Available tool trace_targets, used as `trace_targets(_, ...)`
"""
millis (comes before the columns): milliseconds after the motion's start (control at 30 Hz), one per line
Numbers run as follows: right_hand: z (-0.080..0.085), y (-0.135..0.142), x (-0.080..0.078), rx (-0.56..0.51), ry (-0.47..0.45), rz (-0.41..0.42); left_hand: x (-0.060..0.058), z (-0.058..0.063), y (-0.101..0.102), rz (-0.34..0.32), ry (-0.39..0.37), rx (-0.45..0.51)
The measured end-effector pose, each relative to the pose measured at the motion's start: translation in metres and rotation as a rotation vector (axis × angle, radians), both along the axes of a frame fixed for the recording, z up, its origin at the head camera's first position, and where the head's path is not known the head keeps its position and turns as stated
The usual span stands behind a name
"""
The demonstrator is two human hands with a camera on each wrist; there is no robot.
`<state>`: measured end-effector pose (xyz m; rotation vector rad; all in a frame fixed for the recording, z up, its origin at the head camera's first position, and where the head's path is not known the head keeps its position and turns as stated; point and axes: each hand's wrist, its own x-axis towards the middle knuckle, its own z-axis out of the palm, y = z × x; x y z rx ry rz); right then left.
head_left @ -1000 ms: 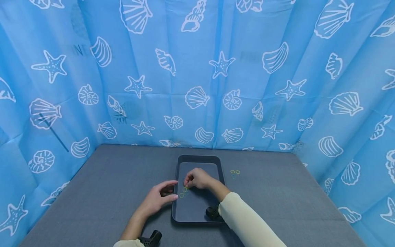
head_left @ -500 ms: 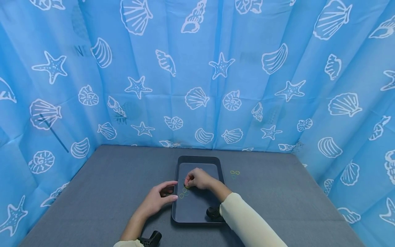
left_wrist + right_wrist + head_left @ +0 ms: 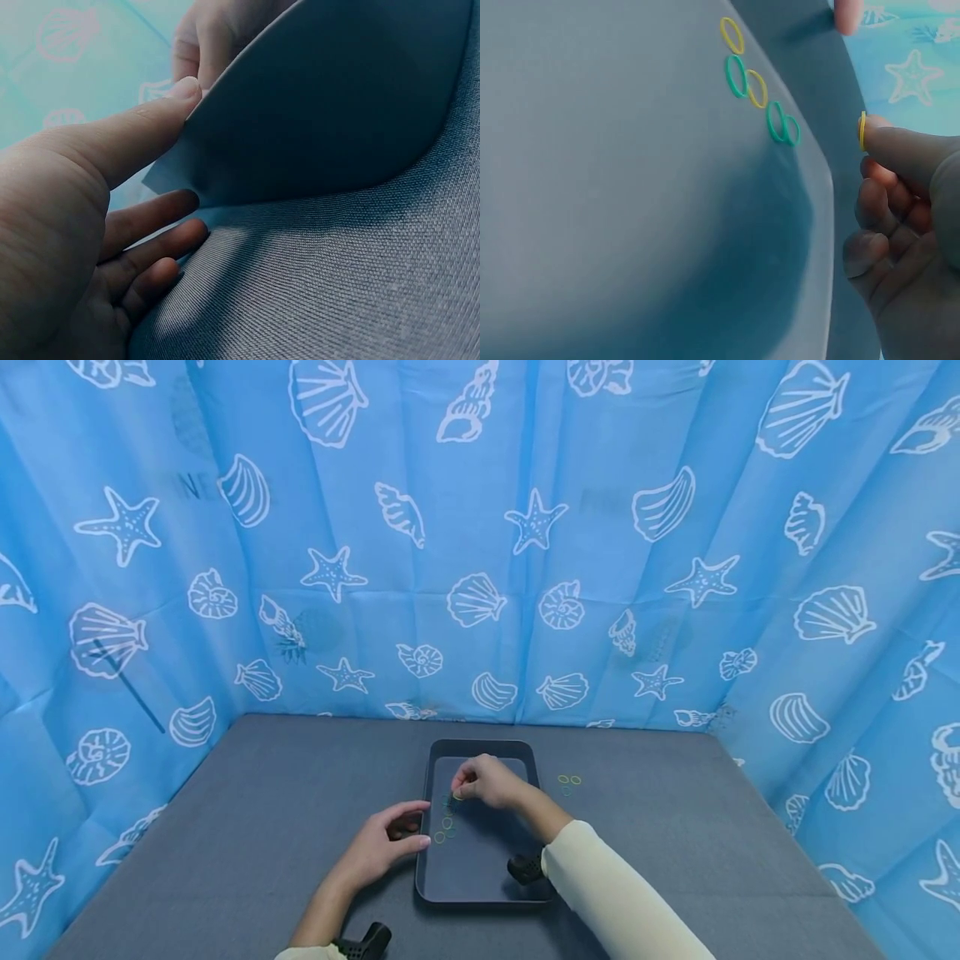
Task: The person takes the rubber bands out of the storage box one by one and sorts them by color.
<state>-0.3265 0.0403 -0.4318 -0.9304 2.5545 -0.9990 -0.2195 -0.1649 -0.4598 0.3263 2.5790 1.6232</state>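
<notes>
My right hand (image 3: 489, 781) is over the far left part of a dark grey tray (image 3: 487, 893). Thumb and fingertips pinch a yellow rubber band (image 3: 863, 131), raised above the tray floor. In the right wrist view, yellow and green rubber bands (image 3: 736, 76) lie in a row in the tray beside its wall. My left hand (image 3: 381, 845) rests at the tray's left side, thumb and index finger spread apart along the rim. The left wrist view has its thumb (image 3: 154, 129) against the tray's edge and the other fingers loosely bent beside the outer wall.
Two yellow rubber bands (image 3: 563, 779) and a green one (image 3: 567, 792) lie on the grey cloth-covered table (image 3: 645, 827), right of the tray. A blue curtain (image 3: 480, 543) with white shells and starfish hangs behind and at both sides.
My right hand has moved slightly toward the tray's far end, away from the row of bands, with the yellow rubber band still pinched. The left hand stays at the rim.
</notes>
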Motion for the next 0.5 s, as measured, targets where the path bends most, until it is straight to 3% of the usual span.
trace_targets(67,0.002,0.002,-0.001,0.001,0.006,-0.005,0.005,0.009,0.002,-0.007,0.001,0.004)
trace_targets(267,0.008,0.013,-0.004,0.005,0.041,-0.034,0.006,0.011,0.003,-0.007,0.009,-0.001)
trace_targets(400,0.014,0.022,-0.008,-0.016,0.08,-0.046,0.004,0.007,0.003,-0.009,0.01,0.01)
trace_targets(500,0.019,0.03,-0.011,-0.039,0.108,-0.065,0.0,-0.002,0.001,-0.008,0.015,0.015)
